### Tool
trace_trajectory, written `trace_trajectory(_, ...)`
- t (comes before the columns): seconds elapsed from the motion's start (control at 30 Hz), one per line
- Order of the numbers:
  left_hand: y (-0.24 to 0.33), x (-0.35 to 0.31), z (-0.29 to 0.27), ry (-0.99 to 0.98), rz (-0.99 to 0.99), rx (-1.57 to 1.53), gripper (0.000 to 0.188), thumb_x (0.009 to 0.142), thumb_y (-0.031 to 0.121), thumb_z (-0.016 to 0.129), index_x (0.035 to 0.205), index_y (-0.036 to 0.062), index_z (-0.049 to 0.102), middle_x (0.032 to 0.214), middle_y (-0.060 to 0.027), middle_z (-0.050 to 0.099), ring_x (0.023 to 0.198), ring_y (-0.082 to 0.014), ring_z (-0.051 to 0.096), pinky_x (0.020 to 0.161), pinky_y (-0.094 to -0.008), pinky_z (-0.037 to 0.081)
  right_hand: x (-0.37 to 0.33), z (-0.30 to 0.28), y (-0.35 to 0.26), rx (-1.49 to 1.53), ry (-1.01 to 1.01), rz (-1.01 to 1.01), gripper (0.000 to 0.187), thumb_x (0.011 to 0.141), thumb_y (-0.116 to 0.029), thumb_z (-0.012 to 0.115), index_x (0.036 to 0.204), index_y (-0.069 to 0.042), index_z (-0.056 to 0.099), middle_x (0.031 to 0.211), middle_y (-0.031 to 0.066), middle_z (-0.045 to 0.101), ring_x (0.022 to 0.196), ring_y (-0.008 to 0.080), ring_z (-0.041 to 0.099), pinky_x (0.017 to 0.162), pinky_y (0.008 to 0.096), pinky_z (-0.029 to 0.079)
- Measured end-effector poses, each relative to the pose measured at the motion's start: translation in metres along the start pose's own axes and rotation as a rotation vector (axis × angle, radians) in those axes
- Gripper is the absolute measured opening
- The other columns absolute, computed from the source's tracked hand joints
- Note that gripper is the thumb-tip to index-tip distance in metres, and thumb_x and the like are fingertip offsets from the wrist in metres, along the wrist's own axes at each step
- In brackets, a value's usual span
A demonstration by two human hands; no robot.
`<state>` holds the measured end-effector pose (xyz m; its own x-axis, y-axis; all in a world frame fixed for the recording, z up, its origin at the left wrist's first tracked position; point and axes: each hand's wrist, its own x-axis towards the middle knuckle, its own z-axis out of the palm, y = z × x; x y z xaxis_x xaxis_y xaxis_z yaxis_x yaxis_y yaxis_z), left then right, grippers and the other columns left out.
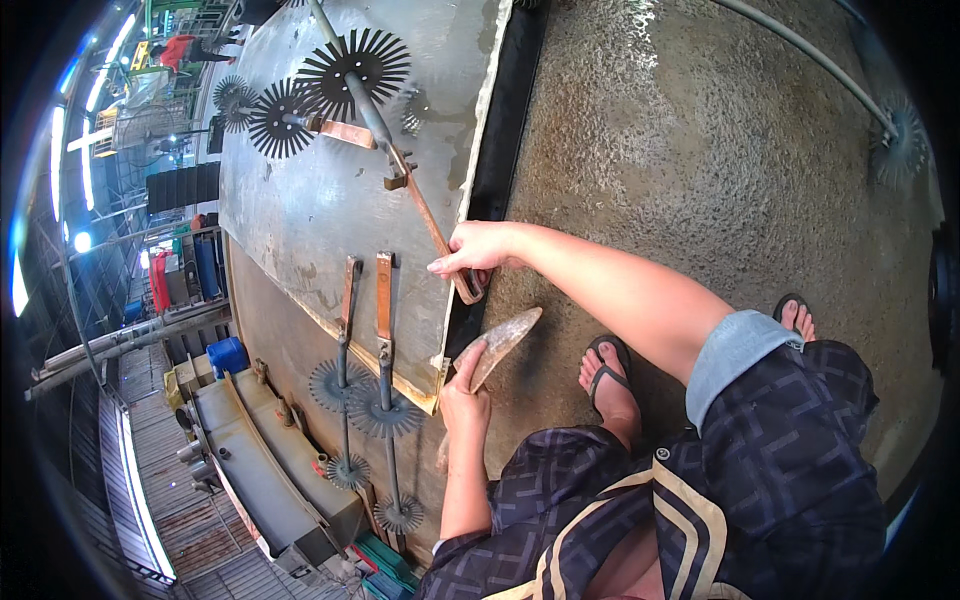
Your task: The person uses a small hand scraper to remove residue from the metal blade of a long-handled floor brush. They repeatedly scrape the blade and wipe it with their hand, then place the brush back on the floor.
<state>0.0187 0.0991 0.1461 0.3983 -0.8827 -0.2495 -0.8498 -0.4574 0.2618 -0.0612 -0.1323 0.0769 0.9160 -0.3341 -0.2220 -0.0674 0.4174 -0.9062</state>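
My right hand is closed round the hooked lower end of a copper-coloured bar. This bar joins a grey rod that carries a black slotted disc; a small bolted clamp sits near the joint. Lower down, my left hand is wrapped round a pale, flat, pointed tool whose exact kind I cannot make out. Its broad tip points up and right, just below the bar's hook and apart from it. Part of the tool is hidden behind my fingers.
Two more copper hooks hang over the grey metal table's edge, with slotted discs below. Another slotted disc lies farther up. Wet concrete floor lies to the right. A metal tank and blue drum stand left.
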Motion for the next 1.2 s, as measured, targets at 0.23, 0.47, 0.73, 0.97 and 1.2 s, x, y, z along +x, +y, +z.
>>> trace_trajectory(0.23,0.004,-0.023,0.017,-0.038,-0.125,-0.12,0.054,0.077,-0.004,0.054,0.119,0.0298,0.061,0.099,-0.0204,0.063,0.096,-0.0335,0.062,0.079,-0.0358,0.05,-0.032,-0.004,-0.069,0.037,0.017,0.032,0.043,0.081,-0.042,0.069,0.085,0.0,0.063,0.059,0.0042,0.051,0.045,0.0134,0.047,0.045,0.031,0.044)
trace_trajectory(0.47,0.023,-0.025,0.008,0.05,0.024,-0.209,0.057,0.074,-0.009,0.053,0.118,0.0253,0.062,0.103,-0.0196,0.064,0.099,-0.0304,0.063,0.082,-0.033,0.049,-0.05,-0.003,-0.109,0.151,0.043,-0.012,0.043,0.076,-0.043,0.074,0.074,-0.002,0.06,0.053,0.0015,0.042,0.042,0.0106,0.034,0.042,0.0292,0.039)
trace_trajectory(0.73,0.063,-0.021,-0.051,0.518,0.495,-0.102,0.04,0.075,-0.004,0.065,0.115,0.003,0.063,0.105,-0.0157,0.067,0.096,-0.025,0.066,0.084,-0.0305,0.049,-0.044,-0.001,-0.101,0.103,0.09,-0.009,0.049,0.072,-0.048,0.076,0.075,-0.005,0.054,0.054,0.0008,0.045,0.04,0.0091,0.038,0.038,0.025,0.033)
trace_trajectory(0.97,0.072,0.001,-0.051,0.506,0.398,-0.101,0.04,0.076,-0.006,0.059,0.116,0.0024,0.062,0.107,-0.0165,0.066,0.099,-0.0274,0.065,0.086,-0.0313,0.048,-0.046,-0.003,-0.099,0.103,0.084,0.008,0.048,0.074,-0.045,0.076,0.081,-0.003,0.055,0.056,0.0009,0.046,0.04,0.0087,0.038,0.038,0.0249,0.035)
trace_trajectory(1.2,0.042,0.001,-0.023,0.44,0.296,-0.332,0.055,0.069,-0.015,0.053,0.117,0.0098,0.063,0.11,-0.0167,0.065,0.104,-0.0227,0.063,0.089,-0.0278,0.045,-0.038,-0.015,-0.087,-0.049,0.03,0.084,0.037,0.081,-0.034,0.069,0.086,0.001,0.056,0.058,0.0064,0.057,0.041,0.0119,0.048,0.039,0.0248,0.039)
